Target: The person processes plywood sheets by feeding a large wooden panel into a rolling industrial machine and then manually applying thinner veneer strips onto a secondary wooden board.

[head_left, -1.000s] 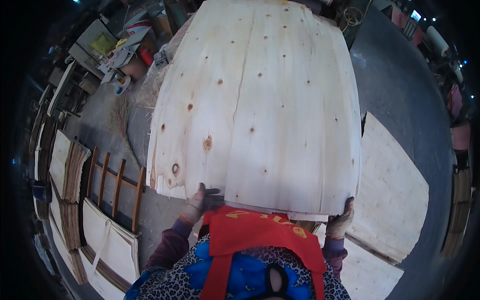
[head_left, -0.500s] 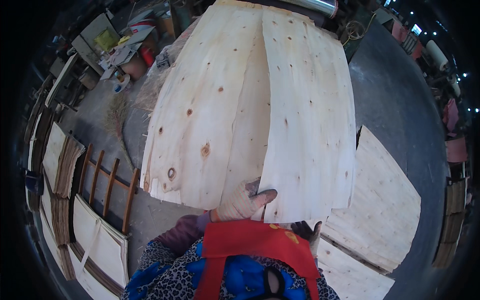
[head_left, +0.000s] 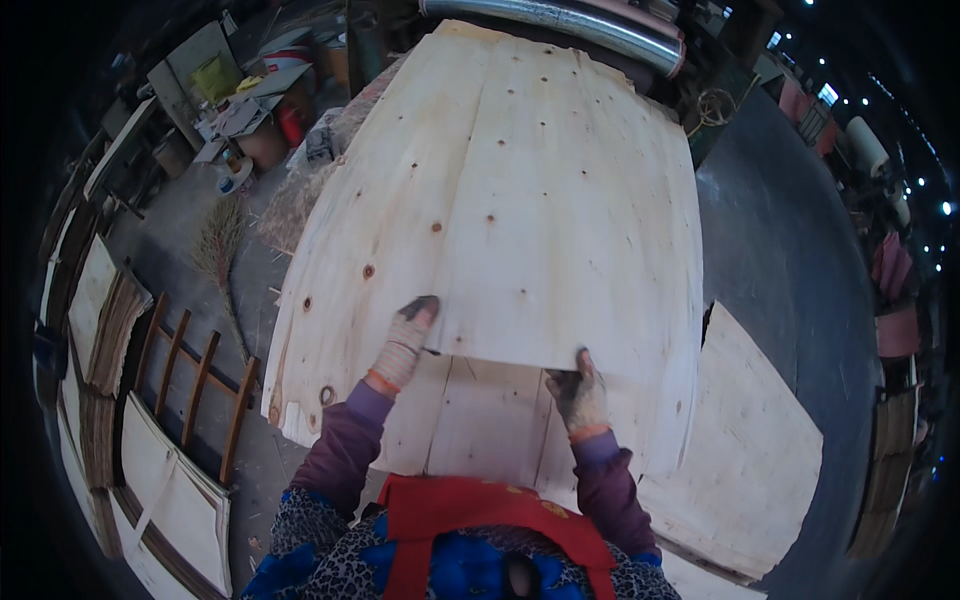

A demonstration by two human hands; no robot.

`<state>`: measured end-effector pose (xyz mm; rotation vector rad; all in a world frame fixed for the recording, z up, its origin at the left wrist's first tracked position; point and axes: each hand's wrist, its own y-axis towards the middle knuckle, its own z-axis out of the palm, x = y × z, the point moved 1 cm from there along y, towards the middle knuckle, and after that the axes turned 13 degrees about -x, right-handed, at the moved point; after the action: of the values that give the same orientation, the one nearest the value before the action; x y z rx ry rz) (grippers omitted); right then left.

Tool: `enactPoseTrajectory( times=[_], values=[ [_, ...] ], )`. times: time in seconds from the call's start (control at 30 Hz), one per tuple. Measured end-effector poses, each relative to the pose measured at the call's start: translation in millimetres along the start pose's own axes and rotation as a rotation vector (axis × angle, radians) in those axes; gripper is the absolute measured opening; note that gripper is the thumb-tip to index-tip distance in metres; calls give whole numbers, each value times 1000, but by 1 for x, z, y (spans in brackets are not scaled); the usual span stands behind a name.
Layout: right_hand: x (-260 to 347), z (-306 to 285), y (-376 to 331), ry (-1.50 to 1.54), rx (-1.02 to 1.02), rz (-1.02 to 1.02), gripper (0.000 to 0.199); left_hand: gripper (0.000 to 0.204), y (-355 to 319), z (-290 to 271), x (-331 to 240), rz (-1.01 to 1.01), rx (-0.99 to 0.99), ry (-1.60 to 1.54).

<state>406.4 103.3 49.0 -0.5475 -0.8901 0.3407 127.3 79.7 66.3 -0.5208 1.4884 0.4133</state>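
Observation:
A pale, knotty wood veneer sheet (head_left: pixel 540 270) lies over other veneer sheets (head_left: pixel 485 425) on a stack in front of me. My gloved left hand (head_left: pixel 402 345) is closed on its near edge, thumb on top. Farther right along the same edge, my gloved right hand (head_left: pixel 579 395) also grips it, thumb above and fingers partly hidden beneath. Both gloves are pale with dark, stained fingertips. The near edge is slightly raised, with the sheets beneath showing between it and my red apron.
A shiny metal roller (head_left: pixel 560 20) crosses behind the stack. More veneer sheets (head_left: pixel 745 450) lie low to the right. At left are a wooden rack (head_left: pixel 205 375), a twig broom (head_left: pixel 222 250) and stacked sheets (head_left: pixel 175 490). Grey floor (head_left: pixel 765 240) runs along the right.
The upper veneer sheet has shifted left and away from me, covering the lengthwise gap. My right hand has come up from below onto its near edge; my left has moved forward and left.

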Motion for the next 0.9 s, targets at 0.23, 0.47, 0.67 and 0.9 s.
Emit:
enactPoseTrajectory(
  times=[0.23, 0.47, 0.67, 0.9],
  values=[
    [-44, 98, 127, 121, 0, 150, 42, 33, -2, -90, 24, -91, -375, -46],
    [100, 157, 354, -548, 244, -164, 64, 21, -25, -183, 82, -18, -616, 133],
    [101, 221, 247, -1127, 354, -196, 52, 29, -39, -228, 82, 184, -943, 794],
    [-70, 88, 82, -734, 203, 151, 32, 48, -46, -300, 172, -170, -1009, 723]
  ],
)
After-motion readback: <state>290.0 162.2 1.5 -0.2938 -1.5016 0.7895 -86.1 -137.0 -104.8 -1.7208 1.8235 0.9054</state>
